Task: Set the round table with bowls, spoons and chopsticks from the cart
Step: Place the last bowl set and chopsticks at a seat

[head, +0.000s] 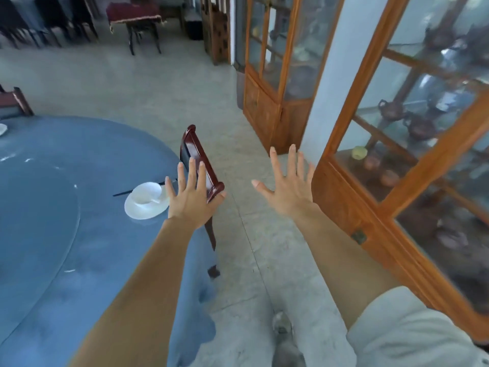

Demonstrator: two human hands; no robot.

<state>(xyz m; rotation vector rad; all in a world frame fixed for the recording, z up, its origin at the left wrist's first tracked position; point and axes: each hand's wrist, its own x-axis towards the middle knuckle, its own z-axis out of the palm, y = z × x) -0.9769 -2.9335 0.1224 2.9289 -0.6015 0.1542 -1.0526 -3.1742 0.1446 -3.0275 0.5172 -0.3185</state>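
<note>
The round table (87, 250) wears a blue cloth and fills the left of the view. Near its right edge a white bowl (146, 194) with a white spoon (154, 200) in it stands on a white plate (137, 211). Dark chopsticks (124, 192) lie just behind the plate. My left hand (191, 198) hovers flat with fingers spread, right beside the plate, empty. My right hand (288, 189) is stretched out over the floor, fingers apart, holding nothing. The cart is out of view.
A dark red wooden chair (201, 165) stands at the table's right edge under my left hand. Glass-fronted wooden cabinets (391, 197) with teapots line the right. Another white dish (2, 129) shows at the far left table edge. More chairs (47, 19) stand at the back.
</note>
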